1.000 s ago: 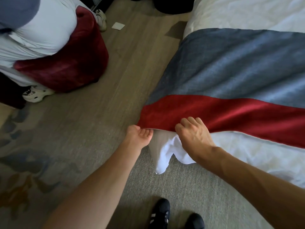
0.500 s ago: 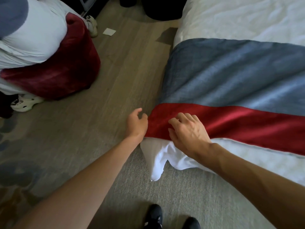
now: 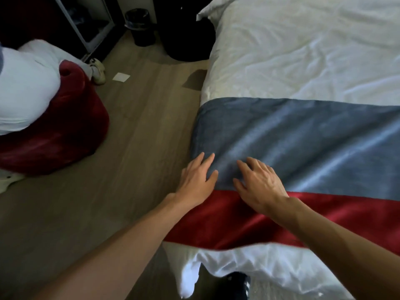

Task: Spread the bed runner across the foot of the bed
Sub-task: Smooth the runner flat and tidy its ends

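The bed runner (image 3: 303, 144), blue-grey with a red band along its near side, lies across the white bed (image 3: 303, 50) near its foot and drapes over the left edge. My left hand (image 3: 197, 180) lies flat with spread fingers on the runner's left edge, where blue meets red. Beside it, my right hand (image 3: 259, 185) rests palm down on the blue part, fingers spread. Neither hand holds any cloth. A white sheet corner (image 3: 190, 276) hangs below the red band.
Wood floor (image 3: 140, 148) runs left of the bed. A red pouf (image 3: 60, 135) with white bedding (image 3: 26, 87) piled on it stands at left. A black bin (image 3: 140, 27), a pale shoe (image 3: 98, 70) and a paper scrap (image 3: 121, 77) lie farther back. My dark shoe (image 3: 238, 284) shows below.
Both hands let go of the runner's red lower corner and moved up onto the blue part, now lying flat. The view tilted up the bed.
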### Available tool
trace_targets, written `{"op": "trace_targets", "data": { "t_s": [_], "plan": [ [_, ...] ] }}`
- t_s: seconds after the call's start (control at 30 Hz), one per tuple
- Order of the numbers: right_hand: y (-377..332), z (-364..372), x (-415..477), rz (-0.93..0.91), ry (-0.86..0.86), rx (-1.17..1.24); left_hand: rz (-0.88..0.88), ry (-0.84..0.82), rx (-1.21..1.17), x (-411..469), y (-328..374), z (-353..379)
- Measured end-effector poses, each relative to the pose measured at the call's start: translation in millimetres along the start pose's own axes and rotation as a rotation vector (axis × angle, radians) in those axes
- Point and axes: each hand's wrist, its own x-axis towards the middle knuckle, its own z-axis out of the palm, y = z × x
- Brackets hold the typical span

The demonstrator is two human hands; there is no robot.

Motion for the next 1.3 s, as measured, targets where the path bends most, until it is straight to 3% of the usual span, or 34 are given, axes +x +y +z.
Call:
{"op": "trace_targets", "data": {
  "t_s": [0.37,0.73,0.93,1.03,1.17,1.3],
  "plan": [
    [105,-15,97,-0.029,-0.105,-0.062,-0.096,-0.084,0.1,148,25,11],
    [123,-22,185,-0.016,-0.054,-0.001,-0.117,-0.079,0.178,241,18,3],
    [145,-40,238,0.186,0.033,0.114,-0.119,0.034,0.222,282,10,-7],
    [162,-37,254,0.274,-0.023,0.083,-0.073,0.052,0.282,297,1,-12],
    [173,-32,271,0.269,-0.108,-0.017,-0.019,0.141,0.356,311,-5,-13],
    [175,-36,285,0.246,0.028,-0.017,-0.109,0.223,0.366,333,6,-12]
  ]
}}
